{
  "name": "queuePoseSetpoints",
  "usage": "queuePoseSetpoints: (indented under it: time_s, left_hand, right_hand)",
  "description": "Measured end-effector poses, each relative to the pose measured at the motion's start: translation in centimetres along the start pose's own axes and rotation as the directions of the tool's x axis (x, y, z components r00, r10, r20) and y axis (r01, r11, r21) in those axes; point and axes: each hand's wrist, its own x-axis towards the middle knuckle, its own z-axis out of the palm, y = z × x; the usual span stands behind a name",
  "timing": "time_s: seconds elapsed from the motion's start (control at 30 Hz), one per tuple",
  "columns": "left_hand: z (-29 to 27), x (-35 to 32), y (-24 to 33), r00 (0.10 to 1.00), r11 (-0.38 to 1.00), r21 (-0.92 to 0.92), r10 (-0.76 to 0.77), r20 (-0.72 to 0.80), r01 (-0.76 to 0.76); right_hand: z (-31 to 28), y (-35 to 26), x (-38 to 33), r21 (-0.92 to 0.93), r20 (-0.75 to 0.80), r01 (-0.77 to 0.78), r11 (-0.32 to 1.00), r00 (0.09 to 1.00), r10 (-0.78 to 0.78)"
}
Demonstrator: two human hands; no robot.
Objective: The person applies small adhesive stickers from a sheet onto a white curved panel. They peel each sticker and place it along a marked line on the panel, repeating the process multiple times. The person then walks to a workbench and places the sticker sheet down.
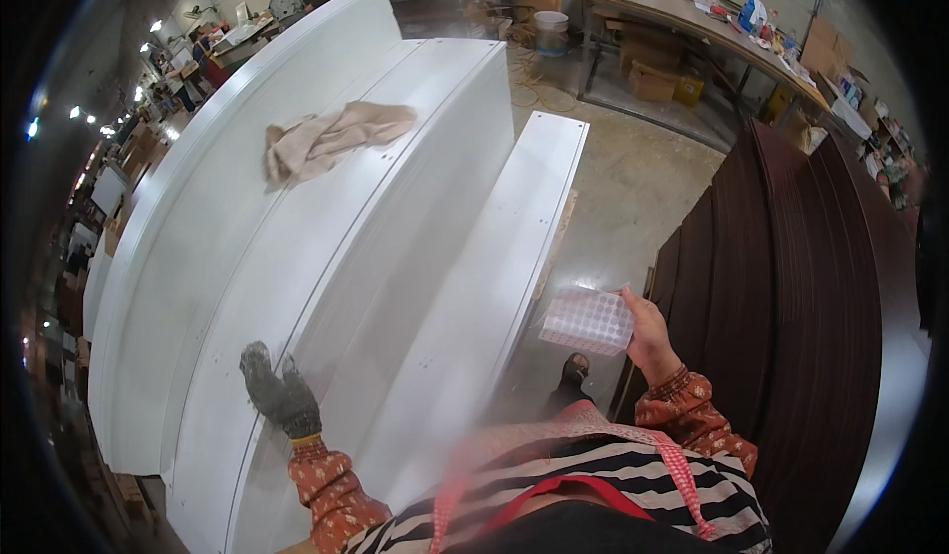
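One gloved left hand [280, 396] flat (fingers spread) on one white panel [297, 257]; bare right hand [647, 332] gripping one dotted sheet [587, 321].

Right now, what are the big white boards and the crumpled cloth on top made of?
The white boards look like coated wood panel: flat, smooth, faintly glossy, with small drilled holes. The beige cloth looks like soft woven fabric, maybe cotton, since it folds and wrinkles loosely.

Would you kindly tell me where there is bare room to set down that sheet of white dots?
The lower white panel is bare end to end. The upper panels are free between the beige cloth and the gloved left hand.
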Motion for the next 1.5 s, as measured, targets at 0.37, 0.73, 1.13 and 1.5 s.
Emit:
queuePoseSetpoints:
  time_s: [0.37, 0.73, 1.13, 1.5]
  left_hand:
    - [13.5, 11.5, 14.1, 0.988, 0.98, 0.157, -0.105, -0.117, 0.122]
    - [18.6, 10.6, 14.2, 0.829, 0.69, 0.666, -0.524, 0.192, 0.282]
    - [32.9, 16.6, 32.5, 0.841, 0.874, 0.14, -0.389, -0.377, 0.466]
    - [54.9, 15.6, 62.1, 0.471, 0.596, -0.269, -0.212, 0.856, 0.757]
  right_hand:
    - [-8.3, -14.8, 16.2, 0.042, -0.03, 0.111, 0.993, 0.994, -0.109]
    - [-13.5, -19.8, 31.7, 0.059, -0.129, 0.034, 0.998, 0.991, -0.026]
    - [-13.9, -32.7, 53.6, 0.005, -0.097, 0.008, 1.0, 0.995, -0.007]
    - [-21.5, -43.4, 69.8, 0.045, -0.091, 0.121, 0.992, 0.989, -0.116]
